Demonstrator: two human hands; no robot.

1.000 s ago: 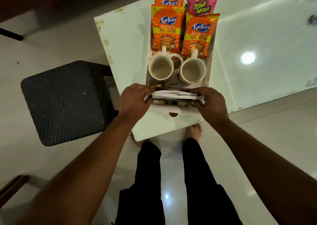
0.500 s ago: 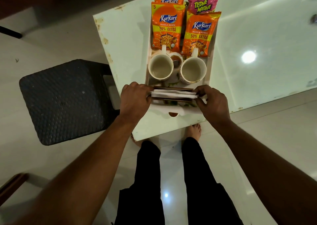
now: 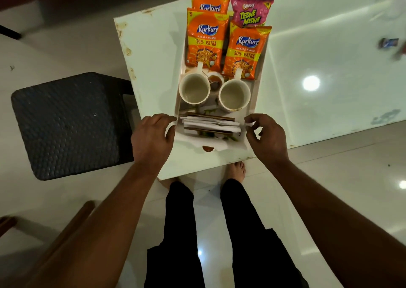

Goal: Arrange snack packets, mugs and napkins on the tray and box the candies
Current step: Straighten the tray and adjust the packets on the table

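Note:
A white tray (image 3: 222,143) lies on the white table's near corner. At its far end lie three orange snack packets (image 3: 206,39) and one pink packet (image 3: 250,12). Two white mugs (image 3: 194,88) stand side by side in the middle. A stack of white napkins (image 3: 211,125) in a brown holder sits at the near end. My left hand (image 3: 151,138) hovers just left of the napkins with loosely curled fingers and holds nothing. My right hand (image 3: 267,136) hovers just right of them, also holding nothing. Candies (image 3: 388,43) lie blurred at the table's far right.
The glossy white table (image 3: 329,67) stretches to the right behind the tray. A dark woven stool (image 3: 68,125) stands left of the table. My legs and bare feet are below the table edge. A wooden chair part (image 3: 72,221) shows at the lower left.
Both hands have let go of the napkin stack and drawn apart to its sides. The napkins now rest in the tray's near end.

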